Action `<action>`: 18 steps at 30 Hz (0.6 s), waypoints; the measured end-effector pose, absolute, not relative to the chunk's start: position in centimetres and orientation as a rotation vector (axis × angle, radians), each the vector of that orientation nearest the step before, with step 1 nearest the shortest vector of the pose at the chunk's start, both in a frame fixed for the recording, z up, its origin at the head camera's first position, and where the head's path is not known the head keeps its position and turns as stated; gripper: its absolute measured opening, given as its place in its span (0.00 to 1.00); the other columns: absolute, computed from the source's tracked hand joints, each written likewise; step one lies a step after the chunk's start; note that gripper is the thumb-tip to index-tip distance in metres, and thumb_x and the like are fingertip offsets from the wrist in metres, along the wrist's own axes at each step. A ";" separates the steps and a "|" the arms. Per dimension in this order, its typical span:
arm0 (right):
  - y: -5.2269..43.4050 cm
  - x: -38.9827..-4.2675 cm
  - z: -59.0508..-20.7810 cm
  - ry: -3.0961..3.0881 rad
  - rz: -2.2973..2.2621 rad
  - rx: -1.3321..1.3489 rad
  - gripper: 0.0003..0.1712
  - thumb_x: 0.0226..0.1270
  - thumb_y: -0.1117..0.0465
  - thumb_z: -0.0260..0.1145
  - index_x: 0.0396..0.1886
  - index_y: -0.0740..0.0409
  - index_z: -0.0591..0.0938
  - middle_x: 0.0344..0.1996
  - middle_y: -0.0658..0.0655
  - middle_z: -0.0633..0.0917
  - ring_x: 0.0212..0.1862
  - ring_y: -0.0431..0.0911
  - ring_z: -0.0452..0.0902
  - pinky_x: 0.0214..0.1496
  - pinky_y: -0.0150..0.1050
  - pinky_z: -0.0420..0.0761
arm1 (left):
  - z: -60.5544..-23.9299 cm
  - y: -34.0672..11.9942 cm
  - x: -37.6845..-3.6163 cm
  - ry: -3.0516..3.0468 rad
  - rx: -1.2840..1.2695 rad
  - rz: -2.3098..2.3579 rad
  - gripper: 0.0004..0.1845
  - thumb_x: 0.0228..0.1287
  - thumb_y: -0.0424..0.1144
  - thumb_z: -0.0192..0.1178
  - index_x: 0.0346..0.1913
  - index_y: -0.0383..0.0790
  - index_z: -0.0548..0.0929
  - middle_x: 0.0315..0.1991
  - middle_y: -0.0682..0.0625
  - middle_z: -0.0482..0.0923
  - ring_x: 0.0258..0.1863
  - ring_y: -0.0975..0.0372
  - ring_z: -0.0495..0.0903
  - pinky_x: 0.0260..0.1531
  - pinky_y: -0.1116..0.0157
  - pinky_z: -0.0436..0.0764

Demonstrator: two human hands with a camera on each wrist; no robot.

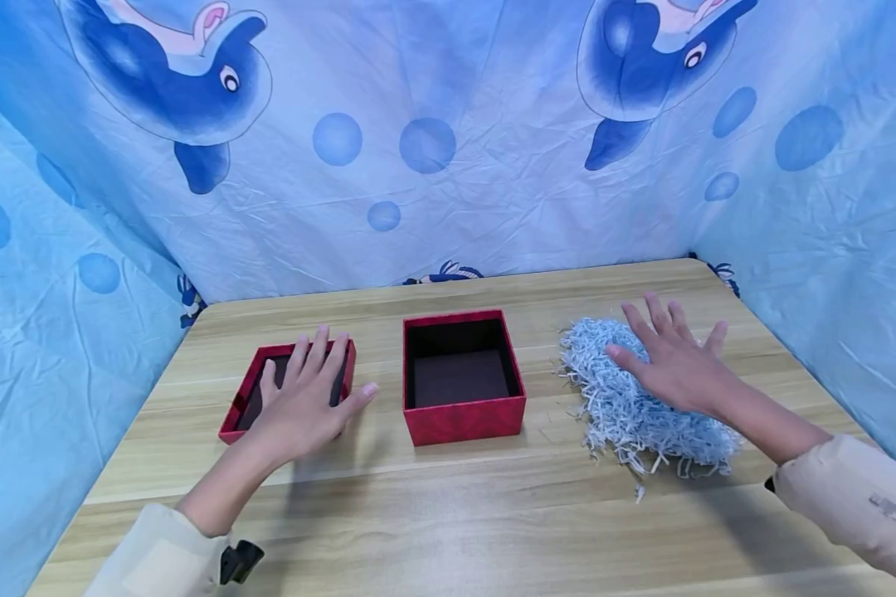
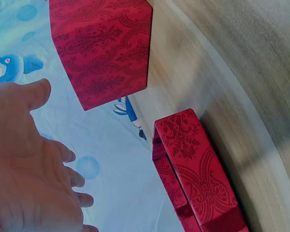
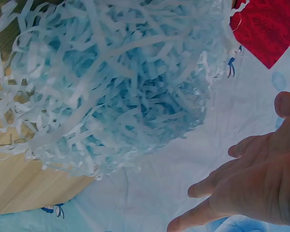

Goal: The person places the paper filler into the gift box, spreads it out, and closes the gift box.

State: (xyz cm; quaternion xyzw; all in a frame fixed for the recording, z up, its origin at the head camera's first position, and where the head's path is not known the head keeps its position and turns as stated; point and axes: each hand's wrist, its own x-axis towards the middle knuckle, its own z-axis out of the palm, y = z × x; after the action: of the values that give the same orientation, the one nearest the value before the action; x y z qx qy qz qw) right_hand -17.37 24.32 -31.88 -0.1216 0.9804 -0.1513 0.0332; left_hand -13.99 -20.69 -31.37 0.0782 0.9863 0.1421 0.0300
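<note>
A blue cloth printed with cartoon dolphins (image 1: 172, 83) and bubbles hangs around three sides of a pale wooden table (image 1: 448, 514), and on that table three things are laid out in a row. In the middle stands a red patterned box (image 1: 463, 377), open at the top, its dark lining bare as far as I can see. To its left lies the box's shallow red lid (image 1: 239, 408), turned inside up. To its right sits a loose heap of pale blue shredded paper (image 1: 627, 414), a few strands strayed onto the wood beside it. The person's left hand (image 1: 302, 398) is spread flat over the lid with straight fingers; whether it touches the lid or hovers just above it I cannot tell, though the left wrist view shows the palm clear of the lid's wall. The right hand (image 1: 675, 361) is likewise spread, fingers straight and apart, over the far side of the paper heap, gripping nothing. Judging by how things lie, the box stands opened and ready, but no paper has gone into it: the filling and the closing with the lid both look yet to be done.
</note>
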 end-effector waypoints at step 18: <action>26.3 -18.9 -32.3 2.966 -0.474 -0.316 0.47 0.74 0.33 0.38 0.77 0.58 0.37 0.72 0.71 0.28 0.68 0.74 0.20 0.47 0.78 0.14 | -31.8 -19.9 -13.8 3.028 0.305 0.535 0.49 0.64 0.71 0.44 0.77 0.48 0.41 0.77 0.44 0.31 0.75 0.45 0.31 0.60 0.32 0.25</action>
State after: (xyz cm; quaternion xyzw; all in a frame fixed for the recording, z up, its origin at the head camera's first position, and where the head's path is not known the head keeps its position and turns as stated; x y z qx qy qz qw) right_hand -18.94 26.31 -32.35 -0.1043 0.9803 -0.1566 0.0605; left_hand -13.79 -19.88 -31.80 0.0987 0.9796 0.1731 0.0260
